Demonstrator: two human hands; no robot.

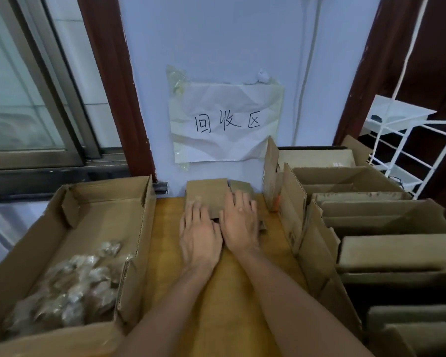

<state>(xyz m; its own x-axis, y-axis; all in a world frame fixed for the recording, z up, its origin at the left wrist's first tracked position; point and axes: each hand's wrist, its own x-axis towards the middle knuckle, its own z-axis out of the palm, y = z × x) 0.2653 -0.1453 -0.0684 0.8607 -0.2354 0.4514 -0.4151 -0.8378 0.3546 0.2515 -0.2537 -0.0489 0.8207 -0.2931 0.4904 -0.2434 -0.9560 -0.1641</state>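
Note:
A flattened brown cardboard box [207,193] lies on the wooden table [216,292] against the far wall. My left hand [200,234] lies flat with straight fingers on its near left part. My right hand [240,221] presses flat on its right side, fingers spread. Both hands sit side by side, thumbs nearly touching. More cardboard pieces [241,186] peek out from under the right hand; their near edge is hidden by the hands.
A large open carton [70,228] on the left holds several crumpled clear tape wads [72,292]. Several open cartons [345,202] with flattened cardboard stand at the right. A handwritten paper sign [227,122] is taped to the wall. A white wire rack [410,150] stands far right.

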